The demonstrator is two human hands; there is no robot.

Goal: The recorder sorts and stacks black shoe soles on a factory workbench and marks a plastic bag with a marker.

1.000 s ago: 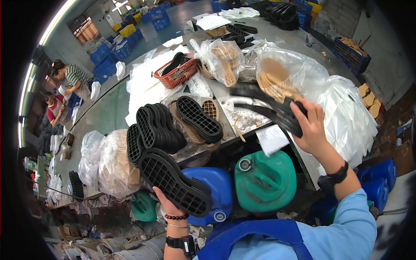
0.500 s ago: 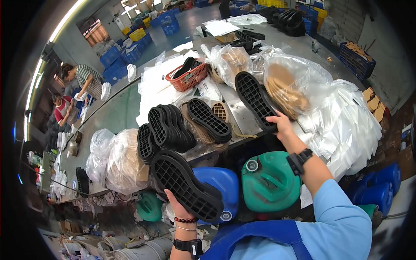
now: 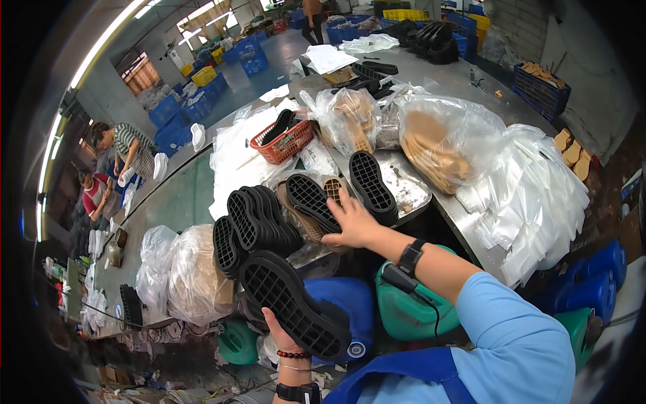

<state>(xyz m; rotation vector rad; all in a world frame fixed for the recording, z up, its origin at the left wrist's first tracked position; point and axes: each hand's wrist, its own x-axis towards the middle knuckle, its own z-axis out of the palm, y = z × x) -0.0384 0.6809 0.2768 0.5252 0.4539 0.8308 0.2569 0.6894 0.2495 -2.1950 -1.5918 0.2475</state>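
Observation:
My left hand (image 3: 280,337) is closed on the near end of a thick black shoe sole (image 3: 291,304), grid side up, held in front of the table edge. A second sole may lie under it; I cannot tell. My right hand (image 3: 356,225) has its fingers spread, at the right edge of a black sole (image 3: 311,196) that rests on brown soles. To the right of that hand, another black sole (image 3: 372,187) lies at the table edge, untouched. Several black soles stand in a row (image 3: 259,219) left of the right hand.
Beyond the soles is a red basket (image 3: 286,141). Clear bags of tan pieces (image 3: 434,148) and white plastic sheets (image 3: 531,195) cover the right side. A blue jug (image 3: 353,303) and a green jug (image 3: 410,306) stand below the edge. Two people work at the left.
My right hand has let go of its black sole, which now lies on the table edge, and has moved left to the neighbouring sole. My left hand keeps its sole, slightly lower.

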